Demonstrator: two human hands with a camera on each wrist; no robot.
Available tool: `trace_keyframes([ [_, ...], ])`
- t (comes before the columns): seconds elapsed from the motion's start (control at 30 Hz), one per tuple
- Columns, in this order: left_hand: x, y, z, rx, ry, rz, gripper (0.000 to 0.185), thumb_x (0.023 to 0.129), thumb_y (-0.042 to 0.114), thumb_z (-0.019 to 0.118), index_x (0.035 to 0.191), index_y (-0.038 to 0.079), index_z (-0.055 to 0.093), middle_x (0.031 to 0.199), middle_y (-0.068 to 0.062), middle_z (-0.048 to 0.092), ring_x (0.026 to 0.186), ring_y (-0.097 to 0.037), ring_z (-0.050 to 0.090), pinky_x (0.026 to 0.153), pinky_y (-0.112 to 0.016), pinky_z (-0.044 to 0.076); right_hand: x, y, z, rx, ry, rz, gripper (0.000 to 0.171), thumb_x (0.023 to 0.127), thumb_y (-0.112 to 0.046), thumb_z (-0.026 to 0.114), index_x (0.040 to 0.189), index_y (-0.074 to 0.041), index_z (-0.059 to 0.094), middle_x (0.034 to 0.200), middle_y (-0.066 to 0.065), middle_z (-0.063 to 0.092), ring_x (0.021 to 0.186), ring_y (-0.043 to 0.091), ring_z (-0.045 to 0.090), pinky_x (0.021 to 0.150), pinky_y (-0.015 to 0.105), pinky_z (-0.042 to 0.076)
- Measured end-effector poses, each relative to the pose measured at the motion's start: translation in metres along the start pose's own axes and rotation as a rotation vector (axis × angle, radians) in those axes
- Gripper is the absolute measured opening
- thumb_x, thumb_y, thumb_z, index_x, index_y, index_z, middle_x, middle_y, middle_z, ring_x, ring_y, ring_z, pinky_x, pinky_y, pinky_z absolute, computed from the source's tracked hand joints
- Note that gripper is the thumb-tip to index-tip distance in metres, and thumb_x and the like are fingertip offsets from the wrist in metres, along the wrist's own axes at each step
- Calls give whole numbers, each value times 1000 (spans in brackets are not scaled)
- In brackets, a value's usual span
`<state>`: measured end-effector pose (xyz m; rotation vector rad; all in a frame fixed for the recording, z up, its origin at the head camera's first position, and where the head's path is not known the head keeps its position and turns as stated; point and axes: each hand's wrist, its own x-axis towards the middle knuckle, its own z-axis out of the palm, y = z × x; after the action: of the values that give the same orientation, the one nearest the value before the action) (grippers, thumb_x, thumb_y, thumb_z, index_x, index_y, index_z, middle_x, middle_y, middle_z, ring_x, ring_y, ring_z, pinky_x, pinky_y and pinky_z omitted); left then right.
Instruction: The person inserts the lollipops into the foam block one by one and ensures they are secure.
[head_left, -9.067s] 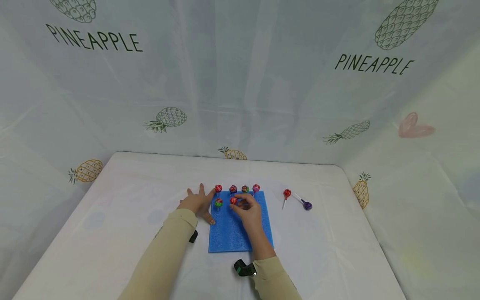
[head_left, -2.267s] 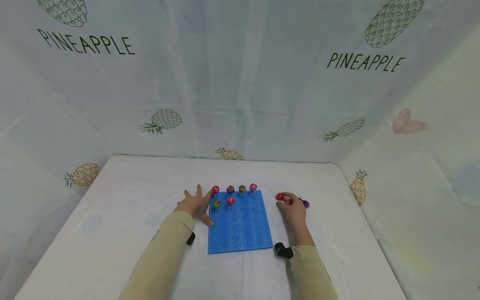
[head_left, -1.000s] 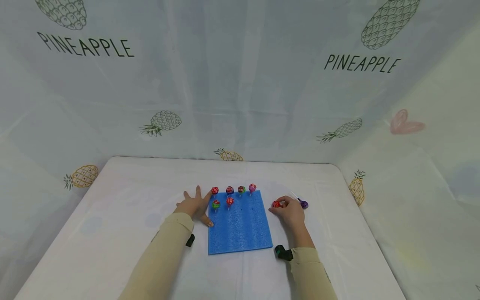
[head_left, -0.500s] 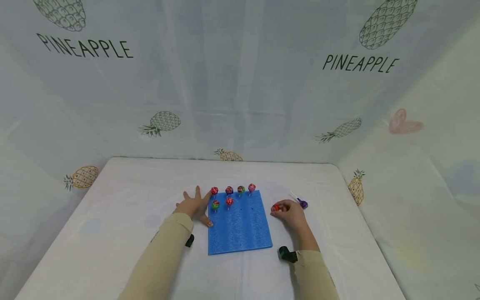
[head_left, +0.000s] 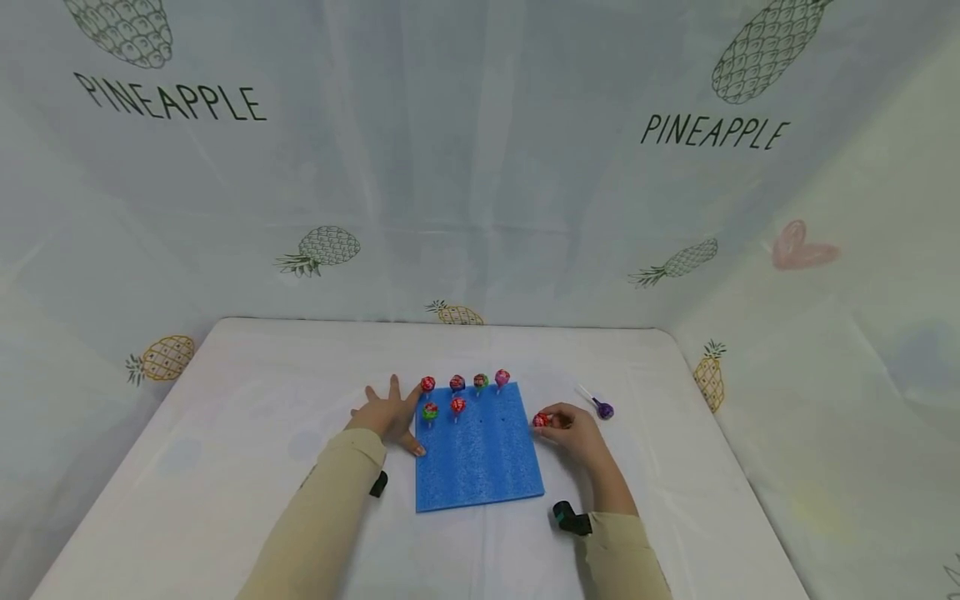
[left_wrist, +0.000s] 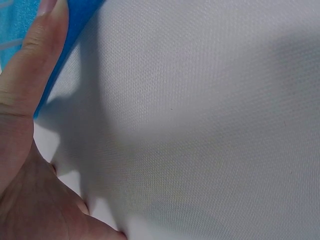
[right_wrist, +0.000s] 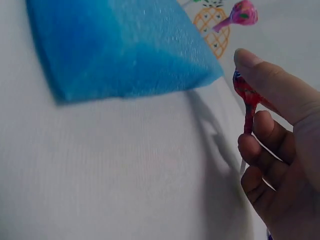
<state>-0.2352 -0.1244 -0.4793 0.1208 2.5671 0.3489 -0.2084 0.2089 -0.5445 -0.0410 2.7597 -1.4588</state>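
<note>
1. Red lollipop (head_left: pixel 540 420) sits pinched in the fingers (right_wrist: pixel 265 130) of the right hand (head_left: pixel 573 432), just off the right edge of the blue foam board (head_left: pixel 480 462); the right wrist view shows its red wrapped head (right_wrist: pixel 243 91) under the thumb tip and its stick running down between curled fingers.
2. Whether the lollipop's stick touches the tabletop (head_left: pixel 225 433) is hard to tell, since the hand hides its lower end.
3. Left hand (head_left: pixel 386 412) lies flat with its fingers spread on the tabletop at the board's left edge; the left wrist view shows the thumb (left_wrist: pixel 35 60) resting against the blue foam.
4. Six lollipops stand upright in the board: four along its far edge, red (head_left: pixel 427 384), dark red (head_left: pixel 457 383), green-and-red (head_left: pixel 481 381) and pink (head_left: pixel 502 377), then two in the next row, green (head_left: pixel 430 411) and red (head_left: pixel 457 405), both on the left side.
5. Two small dark holes show in the foam to the right of that second row.
6. Purple lollipop (head_left: pixel 603 409) lies flat on the tabletop to the right of the right hand, apart from it, its white stick pointing away to the far left.
7. Both forearms wear beige sleeves (head_left: pixel 322 508), with a small black device at each wrist (head_left: pixel 570 518).
8. Pale sheeting printed with pineapples and the word PINEAPPLE (head_left: pixel 168 96) hangs around the tabletop.
</note>
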Motion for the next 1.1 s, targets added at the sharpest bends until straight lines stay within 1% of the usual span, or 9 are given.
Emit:
trace_keyframes([
  [0.13,0,-1,0,-2,0,2,116,65,44,88,156,16,22,158,-28,-2,135,-65,1,97,-79,18,-1,-9,2,15,-4,-22,28,80,-21,82,101,-6,71,75,0,53,72,17,48,60,27,39],
  [0.27,0,-1,0,-9,0,3,117,65,43,89,157,16,22,158,-28,-2,135,-64,0,97,-79,17,0,-17,3,26,-3,-37,25,83,-20,80,101,-6,70,75,0,54,71,16,49,58,26,39],
  [0.4,0,-1,0,-13,0,5,117,64,44,89,157,16,22,158,-28,-2,135,-64,-1,97,-79,16,2,-24,4,36,25,-60,23,82,-18,80,98,-7,69,74,0,53,70,16,48,58,25,39],
  [0.57,0,-2,0,-10,1,10,118,64,44,88,157,16,21,158,-29,-3,135,-65,-1,97,-79,16,4,-35,5,45,58,-91,26,79,-20,82,96,-7,66,72,0,51,69,16,47,56,25,38],
  [0.73,0,-1,1,19,18,13,115,65,45,88,156,17,23,158,-29,1,134,-66,2,95,-80,20,5,-49,11,115,70,-112,27,79,-16,83,94,-7,62,72,1,51,69,18,47,57,27,39],
  [0.87,0,0,1,28,25,15,114,66,45,88,156,16,24,158,-30,2,133,-66,4,95,-80,21,6,-58,18,165,56,-113,28,80,-15,82,93,-7,59,74,2,53,70,19,49,58,26,41],
  [1.0,-1,0,0,20,16,14,115,66,45,88,156,16,23,158,-29,0,134,-66,2,95,-80,20,6,-63,25,165,35,-95,30,80,-19,82,93,-8,58,74,1,54,69,18,50,58,26,43],
  [1.1,-2,1,-1,13,11,11,115,66,45,88,156,16,22,158,-29,-1,134,-65,1,95,-80,18,7,-64,30,176,28,-90,29,80,-18,82,92,-8,57,73,1,54,68,18,50,57,26,43],
])
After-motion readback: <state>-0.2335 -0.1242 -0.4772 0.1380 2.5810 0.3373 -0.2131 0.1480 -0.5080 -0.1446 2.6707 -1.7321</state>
